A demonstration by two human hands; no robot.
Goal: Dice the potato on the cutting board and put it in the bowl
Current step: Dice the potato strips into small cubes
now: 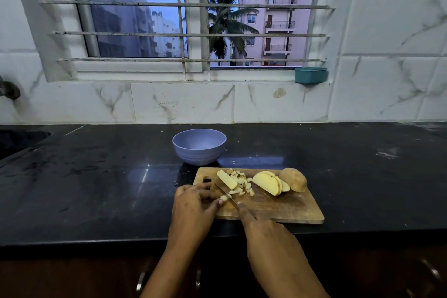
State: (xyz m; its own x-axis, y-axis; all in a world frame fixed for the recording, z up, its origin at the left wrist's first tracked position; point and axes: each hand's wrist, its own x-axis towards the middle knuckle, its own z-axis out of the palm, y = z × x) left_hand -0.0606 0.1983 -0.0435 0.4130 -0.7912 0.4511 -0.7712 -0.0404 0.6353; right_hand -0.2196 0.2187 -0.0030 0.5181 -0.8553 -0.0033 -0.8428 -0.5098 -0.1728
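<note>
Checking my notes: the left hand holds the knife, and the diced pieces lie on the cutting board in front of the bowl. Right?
No: the head view shows the right hand holding the knife, the left hand steadying a potato piece. The diced pieces do lie on the cutting board in front of the bowl.

Weak blue dusk light comes in through the window (135, 19), and the room is dim. The black counter (96, 189) shows soft pale glare just behind the cutting board (278, 205). The cupboard fronts (72, 276) below sink into deep shadow. The window bars (183, 3) bow towards the edges, while the middle stays fairly sharp
</note>
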